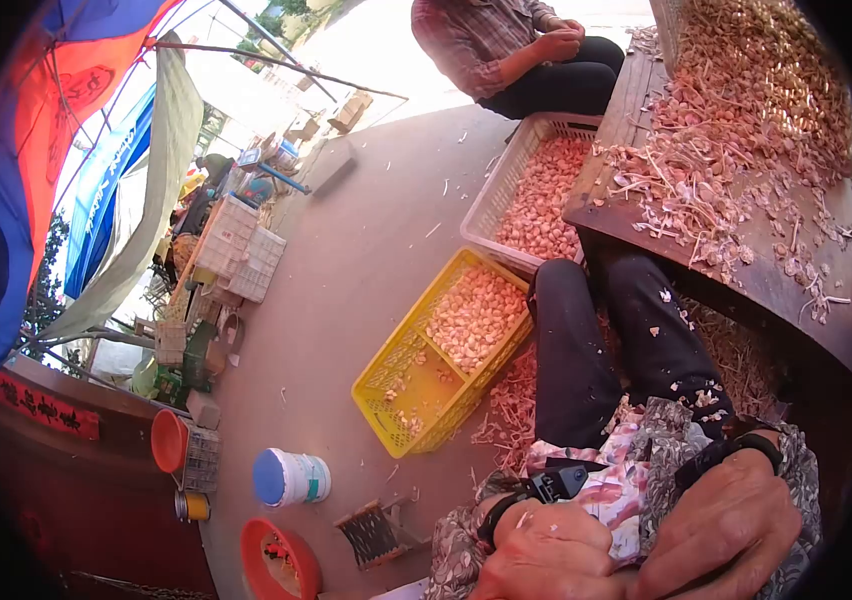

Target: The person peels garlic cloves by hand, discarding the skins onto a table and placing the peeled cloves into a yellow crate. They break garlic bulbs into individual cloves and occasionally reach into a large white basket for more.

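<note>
Both hands are low in the view, close together over the lap. My left hand [546, 552] has its back turned up and its fingertips hidden below the frame edge. Beside it, my right hand [721, 525] is bent inward, its fingers curled and partly cut off; what it may hold cannot be seen. Dark bands circle both wrists. A yellow crate [386, 400] with garlic cloves [476, 315] stands by the knees. Beyond it is a pale pink crate [486, 205] full of cloves. Garlic skins and stems [686, 190] cover part of the wooden table [796, 215].
Another person [506, 50] sits behind the pink crate, hands together. On the floor are a white bucket [304, 478], a red basin [304, 555] and a small stool [371, 535]. Stacked crates [246, 250] stand farther left. Stems lie under the table.
</note>
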Demonstrator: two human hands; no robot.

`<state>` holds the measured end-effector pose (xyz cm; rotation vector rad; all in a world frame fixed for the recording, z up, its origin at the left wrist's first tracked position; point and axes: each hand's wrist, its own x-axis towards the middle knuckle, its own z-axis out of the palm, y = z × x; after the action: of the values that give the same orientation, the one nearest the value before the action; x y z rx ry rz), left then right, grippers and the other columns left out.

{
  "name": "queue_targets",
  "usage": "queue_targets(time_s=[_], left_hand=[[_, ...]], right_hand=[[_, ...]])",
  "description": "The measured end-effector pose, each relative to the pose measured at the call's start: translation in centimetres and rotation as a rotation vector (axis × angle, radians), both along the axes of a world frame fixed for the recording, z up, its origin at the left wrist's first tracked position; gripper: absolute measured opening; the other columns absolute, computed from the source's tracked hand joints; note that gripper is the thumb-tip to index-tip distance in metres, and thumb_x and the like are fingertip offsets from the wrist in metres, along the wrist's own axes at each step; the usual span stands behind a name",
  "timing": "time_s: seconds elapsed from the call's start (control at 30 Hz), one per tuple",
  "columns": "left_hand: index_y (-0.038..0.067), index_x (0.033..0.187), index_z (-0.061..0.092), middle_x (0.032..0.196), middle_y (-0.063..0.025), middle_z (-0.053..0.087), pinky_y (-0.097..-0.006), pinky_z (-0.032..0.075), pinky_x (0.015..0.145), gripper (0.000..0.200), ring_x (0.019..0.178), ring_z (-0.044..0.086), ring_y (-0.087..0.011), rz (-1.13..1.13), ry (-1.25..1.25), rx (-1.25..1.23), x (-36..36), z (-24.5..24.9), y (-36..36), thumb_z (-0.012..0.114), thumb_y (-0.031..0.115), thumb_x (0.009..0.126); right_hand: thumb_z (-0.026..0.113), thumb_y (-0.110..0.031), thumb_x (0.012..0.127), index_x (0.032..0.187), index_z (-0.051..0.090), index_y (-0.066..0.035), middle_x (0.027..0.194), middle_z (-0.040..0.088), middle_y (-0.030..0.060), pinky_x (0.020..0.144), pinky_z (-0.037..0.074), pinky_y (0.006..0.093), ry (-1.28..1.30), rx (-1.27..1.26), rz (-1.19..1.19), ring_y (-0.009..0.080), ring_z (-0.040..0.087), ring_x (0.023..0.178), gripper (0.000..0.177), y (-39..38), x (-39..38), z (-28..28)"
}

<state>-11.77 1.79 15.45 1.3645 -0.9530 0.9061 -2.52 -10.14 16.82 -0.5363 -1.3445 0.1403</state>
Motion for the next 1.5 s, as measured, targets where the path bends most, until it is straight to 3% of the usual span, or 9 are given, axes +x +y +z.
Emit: queue_targets(time_s=[0.6, 0.67, 0.9, 1.03, 1.13, 1.23, 1.3, 1.43, 1.5], left_hand=[[-0.007, 0.085, 0.059, 0.071, -0.0156, 0.059, -0.0241, 0.03, 0.039, 0.011, 0.045, 0.049, -0.0137, 0.076, -0.099, 0.078, -1.4, -0.1, -0.1, 0.056, 0.0, 0.076], [-0.007, 0.085, 0.059, 0.071, -0.0155, 0.059, -0.0242, 0.03, 0.039, 0.011, 0.045, 0.049, -0.0138, 0.087, -0.106, 0.075, -1.4, -0.2, -0.5, 0.056, 0.0, 0.076], [-0.004, 0.088, 0.057, 0.071, -0.0139, 0.058, -0.0273, 0.035, 0.042, 0.014, 0.047, 0.051, -0.0146, 0.217, 0.049, 0.082, -2.1, -0.1, -1.6, 0.06, 0.005, 0.078], [-0.002, 0.096, 0.053, 0.075, -0.0134, 0.059, -0.0316, 0.045, 0.048, 0.022, 0.05, 0.054, -0.019, 0.485, 0.144, 0.006, -1.5, -3.9, -2.5, 0.056, 0.018, 0.086], [0.0, 0.088, 0.055, 0.069, -0.0106, 0.06, -0.0275, 0.046, 0.052, 0.024, 0.058, 0.06, -0.0192, 0.568, 0.434, -0.017, -0.6, -5.8, -1.3, 0.054, 0.024, 0.09], [0.001, 0.081, 0.05, 0.059, -0.0012, 0.048, -0.0225, 0.034, 0.049, 0.032, 0.052, 0.042, -0.0059, 0.515, 0.722, -0.413, 1.6, -6.9, -2.2, 0.063, 0.03, 0.081], [0.0, 0.08, 0.052, 0.054, 0.0007, 0.043, -0.0174, 0.027, 0.042, 0.024, 0.042, 0.031, -0.0014, 0.336, 0.864, -0.61, 2.4, -8.7, -0.9, 0.053, 0.023, 0.087], [0.002, 0.09, 0.052, 0.067, -0.0012, 0.049, -0.0173, 0.034, 0.047, 0.02, 0.048, 0.039, -0.0033, 0.209, 0.972, -0.699, 4.8, -11.6, 1.2, 0.047, 0.021, 0.089], [0.002, 0.094, 0.052, 0.073, -0.002, 0.051, -0.0172, 0.037, 0.049, 0.021, 0.051, 0.042, -0.0041, 0.058, 1.034, -0.794, 6.0, -12.4, 1.3, 0.047, 0.022, 0.089]], right_hand=[[0.069, 0.003, 0.065, 0.081, 0.064, 0.002, 0.08, 0.058, 0.0142, 0.043, 0.041, 0.0232, 0.069, -0.072, 0.148, 0.0185, 0.057, 0.055, 0.018, 2.5, -2.0, 0.3], [0.07, 0.004, 0.064, 0.081, 0.063, 0.003, 0.079, 0.057, 0.0138, 0.041, 0.041, 0.0236, 0.4, 1.187, -0.645, 0.0187, 0.058, 0.052, 0.018, 9.1, -5.0, -0.6], [0.069, 0.006, 0.065, 0.084, 0.065, 0.0, 0.078, 0.059, 0.0158, 0.044, 0.043, 0.0215, 0.074, -0.045, -0.075, 0.0169, 0.059, 0.053, 0.021, -2.0, -1.8, -1.2], [0.059, 0.006, 0.078, 0.097, 0.062, 0.01, 0.094, 0.057, 0.0235, 0.059, 0.051, 0.0236, -0.347, -0.156, -0.259, 0.0217, 0.062, 0.068, 0.019, -3.2, 0.6, -3.0], [0.067, -0.001, 0.075, 0.099, 0.062, 0.003, 0.087, 0.059, 0.0146, 0.049, 0.047, 0.0243, -0.181, -0.325, -0.454, 0.019, 0.06, 0.064, 0.025, -2.7, 0.8, -3.8], [0.07, -0.005, 0.074, 0.1, 0.061, 0.0, 0.083, 0.057, 0.0118, 0.046, 0.043, 0.0246, -0.098, -0.386, -0.504, 0.0185, 0.057, 0.06, 0.028, -1.0, 2.3, -6.6], [0.065, -0.003, 0.076, 0.09, 0.06, -0.001, 0.081, 0.057, 0.0087, 0.05, 0.042, 0.0249, 0.086, -0.524, -0.374, 0.0153, 0.055, 0.061, 0.015, 0.1, 3.2, -8.0], [0.062, -0.005, 0.079, 0.093, 0.059, -0.003, 0.079, 0.055, 0.0068, 0.05, 0.043, 0.0271, 0.106, -0.627, -0.405, 0.0161, 0.055, 0.064, 0.015, 2.1, 5.4, -10.7], [0.064, -0.008, 0.078, 0.096, 0.058, -0.004, 0.085, 0.055, 0.0068, 0.05, 0.046, 0.0294, -0.12, -0.546, -0.708, 0.0196, 0.057, 0.065, 0.019, 3.5, 6.0, -12.3]])
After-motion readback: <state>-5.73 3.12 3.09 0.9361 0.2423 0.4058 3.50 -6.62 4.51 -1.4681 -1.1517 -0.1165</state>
